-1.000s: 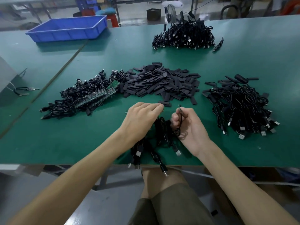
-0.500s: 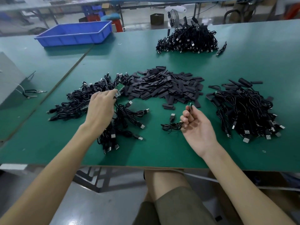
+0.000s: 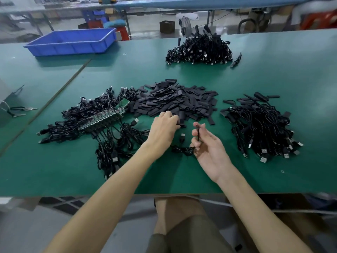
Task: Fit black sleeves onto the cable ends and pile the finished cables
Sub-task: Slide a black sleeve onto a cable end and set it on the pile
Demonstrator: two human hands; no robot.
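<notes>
A heap of flat black sleeves (image 3: 175,101) lies mid-table. My left hand (image 3: 164,129) reaches into its near edge, fingers curled on a sleeve (image 3: 179,123). My right hand (image 3: 206,143) pinches one end of a thin black cable (image 3: 197,133), holding it upright; the rest of the cable (image 3: 182,148) trails coiled on the table to the left. Left of the sleeves lies a tangle of black cables with green boards (image 3: 94,121). A pile of sleeved cables (image 3: 260,128) sits to the right.
A further cable pile (image 3: 198,50) lies at the back of the green table (image 3: 273,70). A blue plastic bin (image 3: 71,42) stands at the back left. Loose cables (image 3: 116,148) spread near the table's front edge.
My left hand has left the cable tangle on the left and moved right to the near edge of the sleeve heap. My right hand still holds the cable end upright.
</notes>
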